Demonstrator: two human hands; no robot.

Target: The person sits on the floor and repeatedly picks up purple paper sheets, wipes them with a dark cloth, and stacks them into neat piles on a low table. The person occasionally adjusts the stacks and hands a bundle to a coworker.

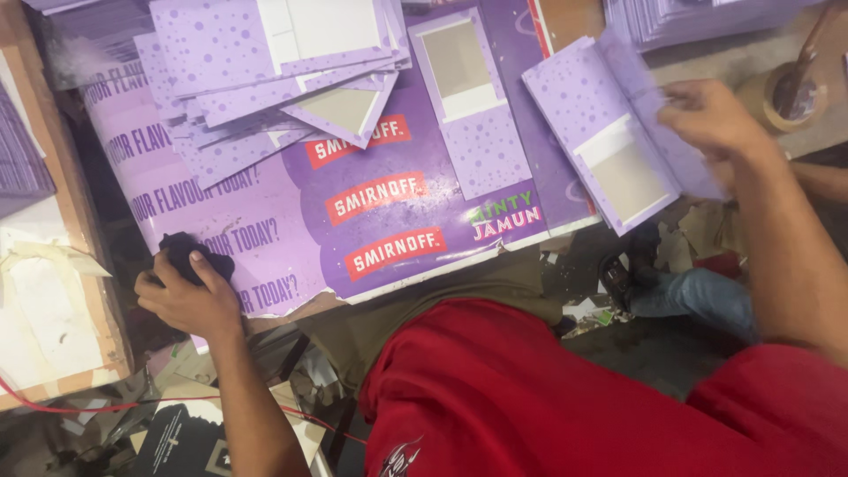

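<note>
My left hand [187, 296] grips a small dark cloth wad [190, 252] at the near left edge of a big purple printed sheet [291, 212] that covers the worktop. My right hand [707, 119] is closed on a folded purple dotted card with a pale window panel [609, 150], held tilted over the sheet's right edge. Another such card with a pale window [468, 97] lies flat on the sheet, apart from both hands. A loose heap of the same purple cards [265, 79] spreads across the far left of the sheet.
A second stack of purple cards [698, 18] sits at the far right. A brown tape roll with a brush in it [791, 93] stands beside it. Wooden boards [53, 291] lie at left. Paper scraps and a person's jeans-clad leg [698, 296] are below.
</note>
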